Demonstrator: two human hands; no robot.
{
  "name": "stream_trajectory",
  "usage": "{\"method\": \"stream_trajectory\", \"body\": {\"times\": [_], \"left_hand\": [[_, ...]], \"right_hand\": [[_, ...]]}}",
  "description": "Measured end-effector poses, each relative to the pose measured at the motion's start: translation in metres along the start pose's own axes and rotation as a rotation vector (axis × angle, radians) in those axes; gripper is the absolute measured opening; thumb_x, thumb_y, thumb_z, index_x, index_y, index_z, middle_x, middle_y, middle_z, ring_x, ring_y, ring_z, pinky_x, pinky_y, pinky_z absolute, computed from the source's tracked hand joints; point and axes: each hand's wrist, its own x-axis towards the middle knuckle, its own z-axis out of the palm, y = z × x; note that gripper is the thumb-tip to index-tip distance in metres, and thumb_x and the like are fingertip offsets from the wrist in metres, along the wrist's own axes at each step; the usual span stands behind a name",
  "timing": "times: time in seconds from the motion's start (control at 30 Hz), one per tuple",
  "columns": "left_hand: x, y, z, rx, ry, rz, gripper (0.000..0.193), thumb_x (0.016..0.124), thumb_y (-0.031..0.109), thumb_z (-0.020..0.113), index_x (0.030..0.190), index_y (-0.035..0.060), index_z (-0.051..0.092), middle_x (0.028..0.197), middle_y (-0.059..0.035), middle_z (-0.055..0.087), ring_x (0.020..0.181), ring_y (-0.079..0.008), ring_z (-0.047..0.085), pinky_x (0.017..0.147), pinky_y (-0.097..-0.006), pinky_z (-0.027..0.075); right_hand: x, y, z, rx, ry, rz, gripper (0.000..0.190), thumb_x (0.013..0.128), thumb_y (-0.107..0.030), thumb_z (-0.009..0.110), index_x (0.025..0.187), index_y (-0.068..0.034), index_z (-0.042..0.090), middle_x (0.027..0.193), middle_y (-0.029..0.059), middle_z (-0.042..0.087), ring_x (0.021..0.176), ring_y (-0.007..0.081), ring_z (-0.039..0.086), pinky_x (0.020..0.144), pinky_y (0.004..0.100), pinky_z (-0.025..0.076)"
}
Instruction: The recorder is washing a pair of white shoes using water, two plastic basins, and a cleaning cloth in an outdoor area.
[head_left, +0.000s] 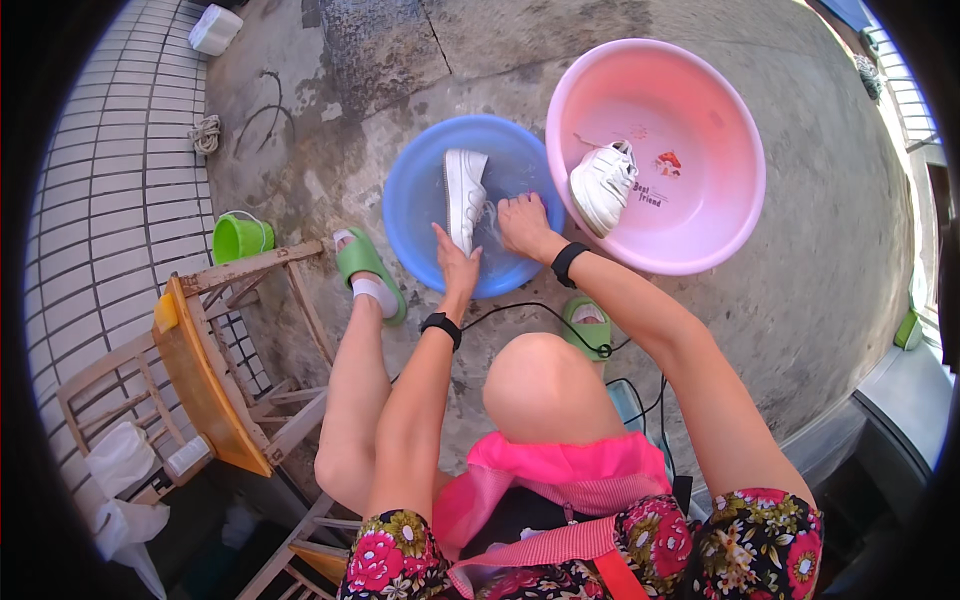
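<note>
A white lace-up shoe (465, 191) lies on its side in a blue plastic basin (401, 187) of water, its toe towards me. My left hand (456, 264) grips the shoe's toe end, fingers along the sole and thumb on the upper. Beside the laces, my right hand (525, 223) is curled over the right part of the same basin. A small pink bit shows at its fingertips; what it holds is mostly hidden. The second white shoe (602, 186) leans against the near left wall of a pink plastic basin (735, 225), which stands against the blue one.
At the left stand a worn wooden chair (202, 375) and a small green bucket (241, 238). A bundle of rope (205, 135) lies by the tiled wall. My feet in green slippers (360, 259) are near the blue basin. A black cable (525, 306) passes just below it.
</note>
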Motion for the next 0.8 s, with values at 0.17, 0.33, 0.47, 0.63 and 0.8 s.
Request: {"method": "stream_trajectory", "body": {"times": [0.17, 0.33, 0.47, 0.63, 0.8], "left_hand": [[0.0, -0.008, 0.008, 0.172, -0.051, -0.169, 0.104, 0.081, 0.012, 0.071, 0.148, -0.0044, -0.006, 0.139, -0.0378, 0.033, 0.13, -0.0493, 0.034, 0.111, -0.048, 0.027], [0.004, -0.005, 0.023, 0.216, -0.239, -0.25, 0.108, 0.081, 0.018, 0.072, 0.15, 0.0044, -0.01, 0.144, -0.0331, 0.023, 0.133, -0.0489, 0.028, 0.111, -0.051, 0.026], [0.01, 0.004, 0.03, 0.034, -0.213, -0.341, 0.115, 0.074, 0.023, 0.079, 0.151, 0.0042, -0.005, 0.147, -0.0329, 0.02, 0.137, -0.0476, 0.023, 0.113, -0.0488, 0.023], [0.038, -0.01, -0.001, -0.19, -0.226, -0.651, 0.117, 0.062, 0.024, 0.086, 0.148, -0.0075, 0.012, 0.147, -0.0306, 0.024, 0.137, -0.0372, 0.031, 0.111, -0.0403, 0.03], [0.053, -0.025, -0.005, -0.453, -0.29, -0.623, 0.112, 0.06, 0.028, 0.085, 0.142, -0.0119, 0.021, 0.142, -0.0337, 0.032, 0.13, -0.0411, 0.041, 0.103, -0.0432, 0.04]], "right_hand": [[0.003, -0.021, 0.019, 0.047, 0.119, 0.026, 0.045, 0.076, -0.029, 0.067, 0.116, -0.009, 0.064, 0.111, 0.0127, 0.063, 0.11, 0.0315, 0.055, 0.092, 0.053, 0.035], [0.017, -0.025, 0.03, -0.024, 0.202, 0.007, 0.043, 0.075, -0.031, 0.07, 0.112, -0.01, 0.067, 0.114, 0.016, 0.061, 0.119, 0.0353, 0.051, 0.098, 0.0573, 0.034], [0.039, 0.0, 0.03, 0.183, -0.246, 0.09, 0.028, 0.077, -0.023, 0.066, 0.101, -0.01, 0.073, 0.116, 0.0136, 0.062, 0.124, 0.0324, 0.048, 0.098, 0.0562, 0.033], [0.02, -0.004, 0.027, -0.044, 0.015, -0.077, 0.026, 0.073, -0.018, 0.069, 0.098, -0.011, 0.074, 0.115, 0.0093, 0.063, 0.12, 0.0327, 0.048, 0.103, 0.062, 0.028], [0.0, -0.007, 0.01, 0.091, -0.159, -0.07, 0.03, 0.069, -0.02, 0.066, 0.097, -0.011, 0.074, 0.119, 0.0102, 0.06, 0.122, 0.031, 0.045, 0.105, 0.0583, 0.026]]}}
